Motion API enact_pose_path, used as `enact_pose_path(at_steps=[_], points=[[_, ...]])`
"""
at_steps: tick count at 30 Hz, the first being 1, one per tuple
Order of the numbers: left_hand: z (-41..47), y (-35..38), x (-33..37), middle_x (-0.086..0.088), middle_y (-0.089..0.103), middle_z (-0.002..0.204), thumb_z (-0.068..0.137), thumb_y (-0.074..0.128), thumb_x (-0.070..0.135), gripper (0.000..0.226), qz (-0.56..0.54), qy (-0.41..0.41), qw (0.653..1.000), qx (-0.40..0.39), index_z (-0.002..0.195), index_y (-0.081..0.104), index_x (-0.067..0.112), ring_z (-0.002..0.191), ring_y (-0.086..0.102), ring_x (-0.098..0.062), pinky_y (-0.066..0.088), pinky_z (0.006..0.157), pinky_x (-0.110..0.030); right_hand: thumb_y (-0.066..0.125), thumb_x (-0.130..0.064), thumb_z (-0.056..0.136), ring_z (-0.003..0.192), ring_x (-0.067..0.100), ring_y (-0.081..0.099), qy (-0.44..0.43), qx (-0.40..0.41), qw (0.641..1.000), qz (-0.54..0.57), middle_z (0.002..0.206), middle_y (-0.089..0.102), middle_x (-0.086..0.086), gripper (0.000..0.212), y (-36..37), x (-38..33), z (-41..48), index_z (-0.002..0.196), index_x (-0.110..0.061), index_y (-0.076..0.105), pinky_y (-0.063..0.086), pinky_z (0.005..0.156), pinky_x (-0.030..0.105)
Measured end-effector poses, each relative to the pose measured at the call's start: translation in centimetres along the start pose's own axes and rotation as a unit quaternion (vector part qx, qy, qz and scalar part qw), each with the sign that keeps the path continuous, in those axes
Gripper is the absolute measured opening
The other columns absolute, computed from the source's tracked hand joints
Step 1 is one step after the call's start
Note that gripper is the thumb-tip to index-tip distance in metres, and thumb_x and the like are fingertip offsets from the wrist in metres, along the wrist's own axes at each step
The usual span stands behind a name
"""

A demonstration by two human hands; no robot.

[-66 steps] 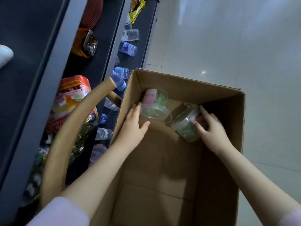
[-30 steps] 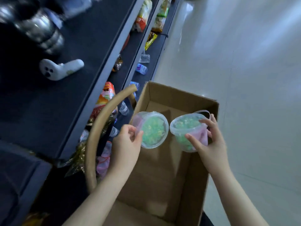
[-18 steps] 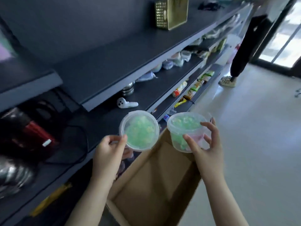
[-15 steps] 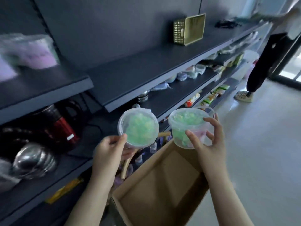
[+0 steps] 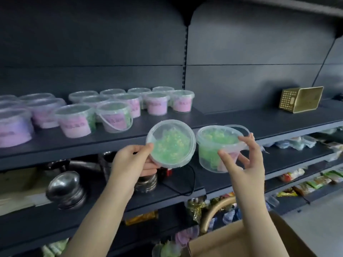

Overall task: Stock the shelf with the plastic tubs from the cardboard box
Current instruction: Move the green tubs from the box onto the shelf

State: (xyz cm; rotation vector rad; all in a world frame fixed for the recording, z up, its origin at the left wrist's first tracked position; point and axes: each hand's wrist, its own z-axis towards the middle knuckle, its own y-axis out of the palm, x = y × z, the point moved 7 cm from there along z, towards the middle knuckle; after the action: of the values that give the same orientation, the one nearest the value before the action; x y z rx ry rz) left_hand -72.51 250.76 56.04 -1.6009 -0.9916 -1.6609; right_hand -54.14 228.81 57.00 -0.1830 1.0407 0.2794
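Note:
My left hand grips a clear plastic tub of green pieces, tilted so its lid faces me. My right hand pinches a second, upright tub with a pink label and a thin handle. Both tubs hang in the air just in front of the dark shelf, to the right of several stocked tubs with pink labels. A corner of the cardboard box shows at the bottom right.
A gold perforated basket lies on the same shelf at the right. The shelf below holds steel pots and a black cable. Lower shelves carry snack packets and bottles. A curved wooden handle rises beside the box.
Both hands lifted the two tubs out of the box and up to shelf height. My view swung up from the box to the shelf of stocked tubs.

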Motion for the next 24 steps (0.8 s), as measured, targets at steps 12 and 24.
enact_pose_path(at_steps=[12,24], points=[[6.7,-8.8,4.7,-0.015,0.073,0.07,0.088,0.064,0.032,0.025,0.039,-0.01,0.999,-0.036,0.09,0.063,0.007,0.068,0.073,-0.025,0.058,0.052,-0.03,0.08,-0.037,0.074,0.134,0.019,0.045,-0.05,0.007,0.998,0.034,0.155,0.026,-0.017,0.049,13.4,-3.4,1.4,0.115,-0.044,0.054,0.042,0.106,0.048],[11.4,-4.5,4.9,-0.017,0.073,0.074,0.087,0.067,0.037,0.026,0.067,-0.053,0.995,-0.058,0.087,0.059,0.012,0.07,0.073,-0.026,0.06,0.058,-0.036,0.08,-0.031,0.076,0.139,0.014,0.036,-0.028,-0.003,0.999,0.03,0.156,0.024,-0.017,0.05,15.0,0.9,8.1,0.117,-0.041,0.054,0.037,0.111,0.046]])
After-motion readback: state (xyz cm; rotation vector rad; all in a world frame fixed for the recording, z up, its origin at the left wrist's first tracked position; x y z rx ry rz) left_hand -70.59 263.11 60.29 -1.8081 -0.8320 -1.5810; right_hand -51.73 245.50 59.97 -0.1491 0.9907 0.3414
